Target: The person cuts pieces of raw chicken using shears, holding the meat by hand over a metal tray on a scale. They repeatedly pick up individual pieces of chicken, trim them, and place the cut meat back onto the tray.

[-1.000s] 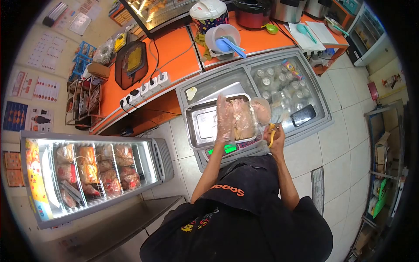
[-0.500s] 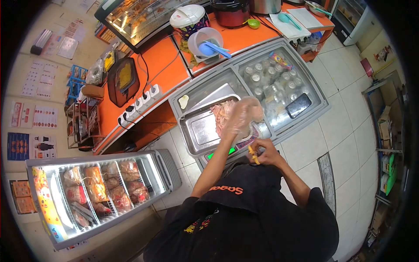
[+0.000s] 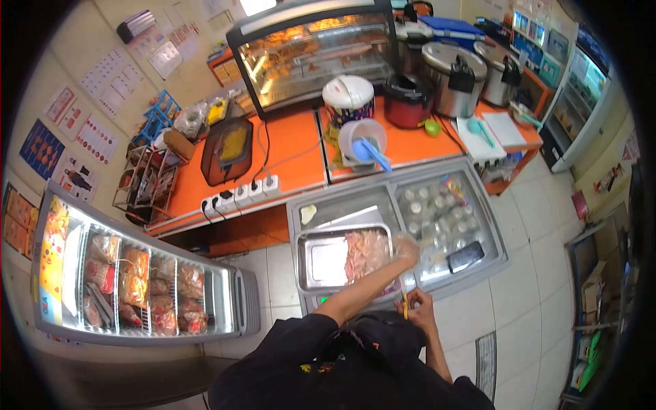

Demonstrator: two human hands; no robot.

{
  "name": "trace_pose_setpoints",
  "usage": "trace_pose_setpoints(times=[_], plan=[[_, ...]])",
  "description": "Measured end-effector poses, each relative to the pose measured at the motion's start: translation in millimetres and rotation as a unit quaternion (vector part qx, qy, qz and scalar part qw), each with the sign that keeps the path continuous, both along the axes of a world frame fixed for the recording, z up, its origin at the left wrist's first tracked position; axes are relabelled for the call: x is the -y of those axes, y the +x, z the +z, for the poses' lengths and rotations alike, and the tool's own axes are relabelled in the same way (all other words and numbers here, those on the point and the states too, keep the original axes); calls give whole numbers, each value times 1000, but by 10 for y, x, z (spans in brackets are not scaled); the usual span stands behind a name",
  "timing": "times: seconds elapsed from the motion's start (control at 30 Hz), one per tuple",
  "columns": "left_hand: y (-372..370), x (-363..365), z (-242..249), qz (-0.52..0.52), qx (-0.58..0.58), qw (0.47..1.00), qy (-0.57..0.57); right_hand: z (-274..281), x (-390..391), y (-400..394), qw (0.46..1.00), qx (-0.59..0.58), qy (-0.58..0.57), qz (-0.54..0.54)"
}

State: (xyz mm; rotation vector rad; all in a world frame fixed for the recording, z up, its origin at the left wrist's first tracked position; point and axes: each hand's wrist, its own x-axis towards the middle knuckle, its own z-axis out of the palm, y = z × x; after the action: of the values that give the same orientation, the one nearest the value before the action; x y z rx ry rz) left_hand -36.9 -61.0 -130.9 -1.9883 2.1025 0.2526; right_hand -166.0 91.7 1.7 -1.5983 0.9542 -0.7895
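Note:
A steel tray (image 3: pixel 321 263) rests on the glass-topped chest freezer, with strips of pale pink raw meat (image 3: pixel 360 254) heaped in its right half. My left hand (image 3: pixel 408 250), in a clear plastic glove, is just beyond the tray's right end; its fingers are blurred. Close to my body, my right hand (image 3: pixel 419 311) is closed around a yellow-handled tool (image 3: pixel 404 305), its narrow end pointing away from me. A small green-lit display (image 3: pixel 324 300) shows by the tray's near edge.
Bottles and cans show under the freezer's right glass, where a dark phone (image 3: pixel 466 257) lies. Behind is an orange counter (image 3: pixel 287 164) with a white tub (image 3: pixel 374 137), cookers and a heated display case (image 3: pixel 307 55). A lit display fridge (image 3: pixel 236 301) stands left.
The view has tilted up, showing more of the back counter. My left hand has moved from over the meat to the tray's right end. My right hand keeps the yellow-handled tool.

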Motion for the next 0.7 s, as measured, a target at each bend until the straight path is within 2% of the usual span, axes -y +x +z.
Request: trace_pose_setpoints(times=[0.03, 0.07, 0.13, 0.17, 0.23, 0.33, 0.43, 0.47, 0.5, 0.57, 0.63, 0.7], plan=[[52, 45, -266, -35, 1, 999, -31, 3, 16, -8, 1000, -13, 0, -1], [87, 117, -391, -31, -32, 999, -2, 17, 32, -1, 1000, 0, 7, -9], [127, 199, -226, -22, -107, 992, 59, 83, 65, -5, 999, 18, 26, -22], [195, 211, -164, -43, -144, 988, 37, 109, 121, -14, 1000, 12, 15, -19], [403, -133, 698, -87, -216, 973, 0, 135, 198, -32, 1000, 1, 0, -16], [474, -217, 522, -71, -191, 961, -184, 75, 324, -61, 999, -3, -14, -30], [770, -416, 910, -166, -387, 832, -360, -26, 435, -83, 998, 4, -49, -41], [803, -553, 1319, -82, -625, 747, -210, -17, 455, -52, 997, -12, -72, -35], [823, -661, 1749, 18, -805, 592, -35, 12, 502, -60, 995, -33, -93, -31], [914, -710, 2044, 103, -765, 629, -95, 89, 543, 34, 999, 3, -35, -16], [1011, -742, 2252, 169, -741, 617, -204, 176, 528, 181, 996, 90, 24, -14], [1107, -826, 2499, 177, -741, 588, -271, 355, 469, 327, 985, 141, 95, 14]])
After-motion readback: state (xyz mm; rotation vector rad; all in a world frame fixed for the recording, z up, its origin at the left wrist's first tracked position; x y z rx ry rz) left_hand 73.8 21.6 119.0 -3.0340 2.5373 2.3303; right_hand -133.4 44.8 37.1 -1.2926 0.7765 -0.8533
